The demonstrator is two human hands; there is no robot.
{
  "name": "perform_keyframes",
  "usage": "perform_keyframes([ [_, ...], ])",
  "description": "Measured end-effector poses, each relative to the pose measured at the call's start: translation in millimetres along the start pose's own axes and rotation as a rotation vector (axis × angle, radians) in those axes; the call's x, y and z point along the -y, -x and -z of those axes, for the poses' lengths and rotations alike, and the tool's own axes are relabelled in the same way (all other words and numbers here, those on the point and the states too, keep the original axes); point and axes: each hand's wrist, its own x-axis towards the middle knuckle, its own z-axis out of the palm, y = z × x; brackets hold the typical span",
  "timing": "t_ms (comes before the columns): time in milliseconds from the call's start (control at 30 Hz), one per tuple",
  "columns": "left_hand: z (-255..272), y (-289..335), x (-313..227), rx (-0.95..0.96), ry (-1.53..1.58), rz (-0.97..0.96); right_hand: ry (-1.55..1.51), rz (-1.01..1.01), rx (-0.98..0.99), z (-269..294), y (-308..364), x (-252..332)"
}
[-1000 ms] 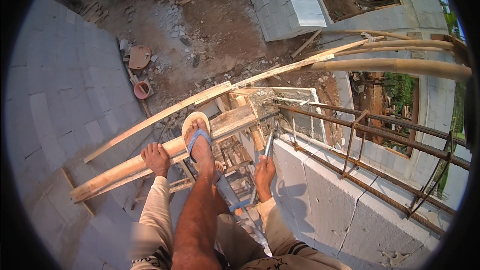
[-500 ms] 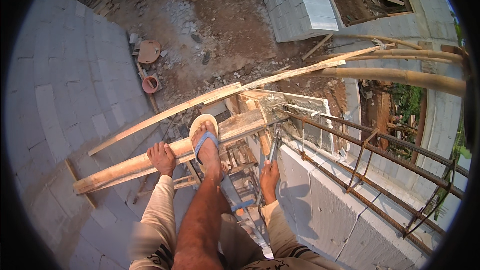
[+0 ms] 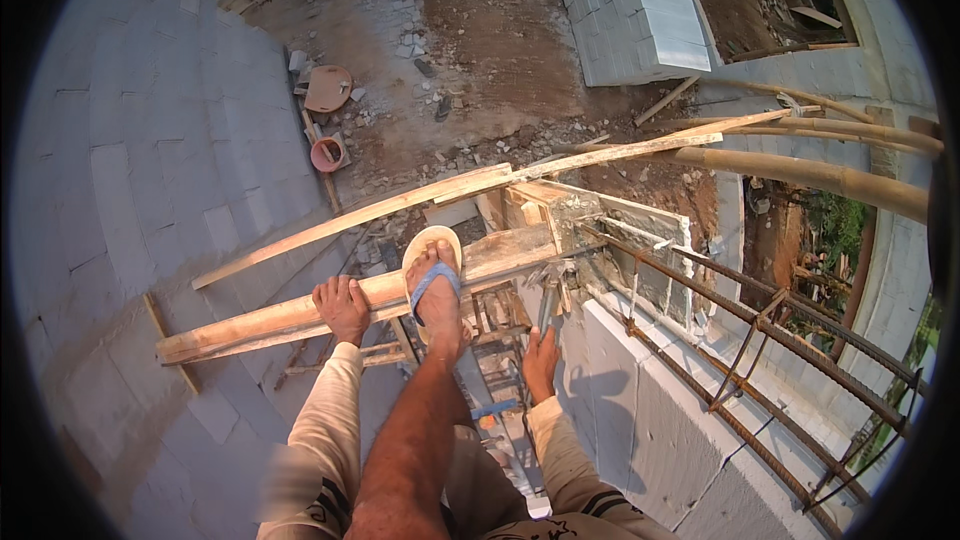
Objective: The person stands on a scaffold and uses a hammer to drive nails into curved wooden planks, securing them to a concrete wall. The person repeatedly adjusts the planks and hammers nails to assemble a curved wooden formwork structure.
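Note:
My left hand (image 3: 342, 308) is closed over the edge of a long wooden board (image 3: 240, 334), beside my foot (image 3: 440, 292) in a blue-strapped sandal, which presses on the same board. In my right hand (image 3: 541, 364) is a hammer (image 3: 547, 304), held by its handle with the head upward. The hammer head is close to the board's right end, under the wooden formwork (image 3: 540, 202) around a concrete column. Whether the head touches the wood, I cannot tell.
A pale block wall (image 3: 640, 395) runs along my right, topped by a rusty rebar cage (image 3: 740, 390). Thin wooden strips (image 3: 350, 215) and bamboo poles (image 3: 800, 168) cross ahead. Below are a ladder-like frame (image 3: 495, 360), stacked blocks (image 3: 635, 15), a round bucket (image 3: 327, 154) and rubble-strewn ground.
The whole view has shifted, so the surroundings sit farther right. My right hand and the hammer have drawn back slightly from the formwork. My left hand and foot stay on the board.

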Motion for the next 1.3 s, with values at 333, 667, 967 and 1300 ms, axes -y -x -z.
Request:
perform_keyframes([
  [333, 9.3, 1.4, -1.1, -0.022, 0.024, 0.079, 0.062, 0.178, -0.165, -32.3, -16.1, -46.9],
  [667, 10.2, 4.8, 0.6, -0.048, 0.015, 0.11, -0.17, 0.118, -0.063, -31.1, -33.5, -53.2],
  [967, 7.6, 8.5, 2.8, -0.027, 0.062, 0.127, -0.029, 0.428, -0.26, -40.6, -45.3, -71.2],
  [1300, 5.5, 9.0, 2.9, -0.131, 0.055, 0.07, -0.045, 0.214, -0.126, -34.1, -46.2, -68.2],
])
